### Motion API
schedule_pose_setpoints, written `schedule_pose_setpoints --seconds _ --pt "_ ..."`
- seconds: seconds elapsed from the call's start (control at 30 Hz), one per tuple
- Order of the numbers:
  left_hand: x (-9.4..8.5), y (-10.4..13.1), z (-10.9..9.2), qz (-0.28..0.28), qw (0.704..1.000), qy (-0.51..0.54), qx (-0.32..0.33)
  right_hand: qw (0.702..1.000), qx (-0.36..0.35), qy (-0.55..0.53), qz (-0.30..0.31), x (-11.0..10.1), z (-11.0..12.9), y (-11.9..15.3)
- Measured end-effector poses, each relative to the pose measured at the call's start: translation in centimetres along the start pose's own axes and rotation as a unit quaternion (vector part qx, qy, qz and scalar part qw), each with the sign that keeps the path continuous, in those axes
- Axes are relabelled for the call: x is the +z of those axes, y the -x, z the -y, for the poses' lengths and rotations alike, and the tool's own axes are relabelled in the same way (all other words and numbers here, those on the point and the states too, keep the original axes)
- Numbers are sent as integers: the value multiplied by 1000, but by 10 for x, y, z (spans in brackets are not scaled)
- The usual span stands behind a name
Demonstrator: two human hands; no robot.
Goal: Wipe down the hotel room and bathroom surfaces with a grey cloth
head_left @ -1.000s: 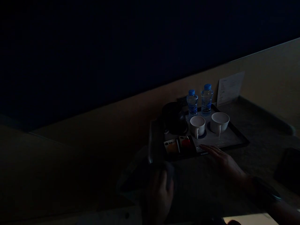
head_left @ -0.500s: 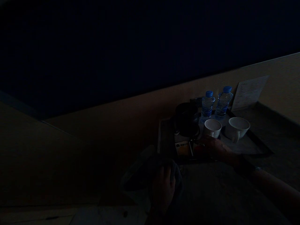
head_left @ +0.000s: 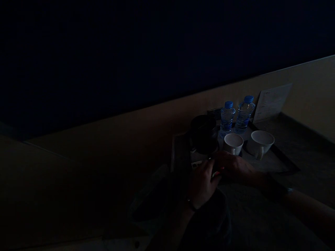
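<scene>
The view is very dark. My left hand (head_left: 203,183) and my right hand (head_left: 235,167) meet over the front part of a tray (head_left: 284,162). Both have bent fingers pressed around something small, with a bit of pink or red showing between them; its shape cannot be made out. Just behind my fingers are a dark kettle (head_left: 203,134) and a white cup (head_left: 233,143). A second white cup (head_left: 262,141) stands to the right. Part of a box with printed marks (head_left: 196,164) shows left of my left hand.
Two water bottles with blue caps (head_left: 227,118) (head_left: 244,113) stand at the tray's back. A pale card (head_left: 272,103) leans on the wall behind. Dark cloth (head_left: 214,223) lies below my hands, and something dim, perhaps a bag (head_left: 149,198), is at the left.
My left hand has left the dark cloth and moved up and right to meet my right hand. The box is now mostly covered. The view has shifted slightly.
</scene>
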State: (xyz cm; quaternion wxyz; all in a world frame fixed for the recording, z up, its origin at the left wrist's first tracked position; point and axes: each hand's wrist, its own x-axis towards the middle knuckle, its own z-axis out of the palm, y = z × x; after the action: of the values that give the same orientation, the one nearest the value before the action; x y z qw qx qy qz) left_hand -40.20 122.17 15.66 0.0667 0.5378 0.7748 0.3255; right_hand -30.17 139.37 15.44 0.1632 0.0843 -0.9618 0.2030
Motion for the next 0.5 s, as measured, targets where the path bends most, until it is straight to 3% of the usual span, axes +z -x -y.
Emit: schedule_pose_setpoints --seconds 0.17,0.33,0.5 --pt "18 -25 13 47 994 90 -41 998 57 36 9 -6 -8 9" --pt "9 -37 28 37 991 101 -81 995 94 26 3 -11 -12 16" --pt "9 -50 31 59 995 70 -51 987 147 55 -40 0 -15 8"
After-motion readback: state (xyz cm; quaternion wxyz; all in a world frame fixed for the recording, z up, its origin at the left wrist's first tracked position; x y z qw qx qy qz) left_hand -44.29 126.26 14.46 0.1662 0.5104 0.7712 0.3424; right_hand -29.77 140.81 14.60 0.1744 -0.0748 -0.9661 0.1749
